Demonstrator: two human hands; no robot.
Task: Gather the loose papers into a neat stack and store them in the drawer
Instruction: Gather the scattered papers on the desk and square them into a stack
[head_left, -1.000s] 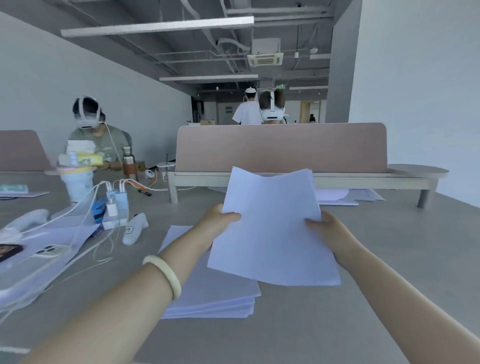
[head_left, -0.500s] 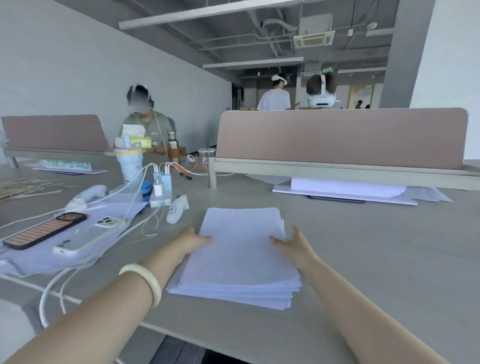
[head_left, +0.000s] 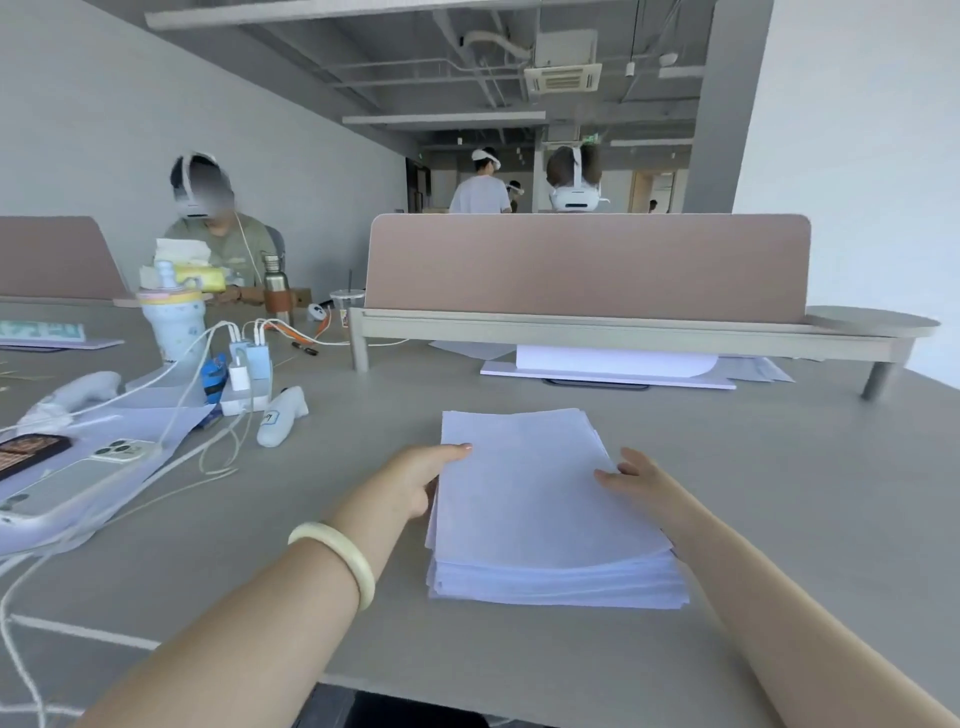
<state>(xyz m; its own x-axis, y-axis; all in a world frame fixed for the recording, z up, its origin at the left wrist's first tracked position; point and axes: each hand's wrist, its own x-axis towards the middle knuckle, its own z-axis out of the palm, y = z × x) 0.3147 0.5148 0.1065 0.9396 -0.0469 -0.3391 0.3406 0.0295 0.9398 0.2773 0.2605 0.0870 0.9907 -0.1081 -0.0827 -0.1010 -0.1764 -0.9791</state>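
Left grip is at the left edge of the paper stack: thumb flat on the top sheet, other fingers hidden down the side. Can't tell if it's clamped or just pressing. Right grip is apart, with straight fingers and thumb resting on the stack's right edge, pinching nothing.

Grey counter carries everything. Pink divider panel stands upright at the far side, mounted on a low pale shelf with legs. More white sheets lie flat under that shelf.

Paper stack lies flat on the counter in front of you, between both grips. Its sides are roughly flush and its lower sheets are slightly fanned at the near edge.

Well apart to your left: phone in a clear case, back up, cabled. Steel bottle upright further back. Chargers clustered with white cables plugged in. White controller lies on its side just beside the chargers, on the stack's side. Pale bangle on your left wrist.
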